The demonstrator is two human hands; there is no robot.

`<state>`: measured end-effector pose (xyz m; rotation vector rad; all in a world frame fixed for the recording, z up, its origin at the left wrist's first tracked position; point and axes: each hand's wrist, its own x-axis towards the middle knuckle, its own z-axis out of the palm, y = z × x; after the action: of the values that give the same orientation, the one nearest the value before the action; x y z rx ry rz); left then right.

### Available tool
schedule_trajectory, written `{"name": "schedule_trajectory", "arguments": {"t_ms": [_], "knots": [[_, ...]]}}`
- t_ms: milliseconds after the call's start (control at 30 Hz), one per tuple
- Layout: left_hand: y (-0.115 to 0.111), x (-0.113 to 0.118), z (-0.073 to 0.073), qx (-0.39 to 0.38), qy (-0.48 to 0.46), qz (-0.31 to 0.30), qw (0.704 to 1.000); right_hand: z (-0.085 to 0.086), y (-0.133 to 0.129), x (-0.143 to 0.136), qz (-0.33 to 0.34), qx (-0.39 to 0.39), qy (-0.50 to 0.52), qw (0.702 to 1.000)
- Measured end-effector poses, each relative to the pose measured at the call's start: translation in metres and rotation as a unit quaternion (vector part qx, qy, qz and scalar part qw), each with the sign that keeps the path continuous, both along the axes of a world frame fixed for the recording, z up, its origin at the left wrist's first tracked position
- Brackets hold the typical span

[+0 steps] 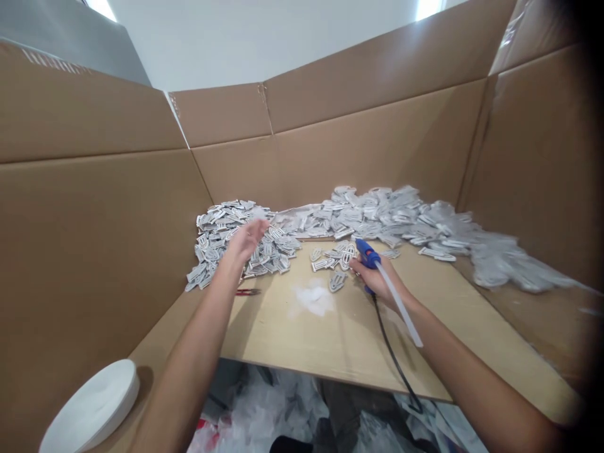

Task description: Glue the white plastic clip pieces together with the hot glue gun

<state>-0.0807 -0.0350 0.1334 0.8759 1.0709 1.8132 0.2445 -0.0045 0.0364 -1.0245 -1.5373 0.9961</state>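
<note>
My right hand (377,280) grips a blue hot glue gun (367,253). A long whitish glue stick (401,308) sticks out of its back, and a black cord (389,352) hangs below. A grey-and-white oval piece with slots (348,256) is beside the fingertips; whether they touch it I cannot tell. My left hand (248,241) is raised over the left pile of grey-and-white slotted pieces (217,236), its fingers stretched out to the right and nothing visible in them. Several similar pieces (325,259) lie loose mid-table, with one piece (336,281) nearer me.
Cardboard walls (368,138) enclose the wooden table (292,340). Pieces in clear plastic bags (377,214) are heaped along the back and right. A white patch (315,299) marks the tabletop. Red tweezers-like tool (248,292) lies left; a white round container (92,406) stands front left.
</note>
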Motion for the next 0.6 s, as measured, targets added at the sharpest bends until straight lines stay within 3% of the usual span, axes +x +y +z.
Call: {"name": "schedule_trajectory", "arguments": {"t_ms": [67,100,133,167,233,300,367,467,600], "knots": [[0.006,-0.019,0.018,0.059,-0.003,0.05,0.997,-0.002,0.001,0.0,0.002,0.009,-0.023,1.0],[0.008,-0.022,0.019,0.077,0.007,0.075,0.994,-0.003,0.002,0.0,0.003,0.012,-0.033,0.999],[0.009,-0.021,0.013,0.077,0.075,0.105,0.989,-0.004,0.004,0.0,0.004,0.017,-0.043,0.999],[0.008,-0.017,0.002,0.054,0.158,0.126,0.978,-0.006,0.006,0.0,0.005,0.023,-0.054,0.998],[0.003,0.001,-0.03,0.002,0.221,0.084,0.972,-0.009,0.008,0.001,-0.006,0.046,-0.078,0.996],[-0.005,0.025,-0.064,-0.058,0.366,-0.008,0.929,-0.011,0.009,0.002,-0.021,0.077,-0.119,0.99],[-0.011,0.047,-0.091,-0.053,0.452,-0.029,0.89,-0.013,0.007,0.002,-0.019,0.108,-0.168,0.98],[-0.011,0.071,-0.111,-0.044,0.49,-0.046,0.87,-0.016,0.001,-0.001,0.038,0.155,-0.236,0.959],[0.005,0.089,-0.118,-0.037,0.473,-0.113,0.873,-0.022,0.001,-0.01,0.107,0.205,-0.319,0.919]]}}
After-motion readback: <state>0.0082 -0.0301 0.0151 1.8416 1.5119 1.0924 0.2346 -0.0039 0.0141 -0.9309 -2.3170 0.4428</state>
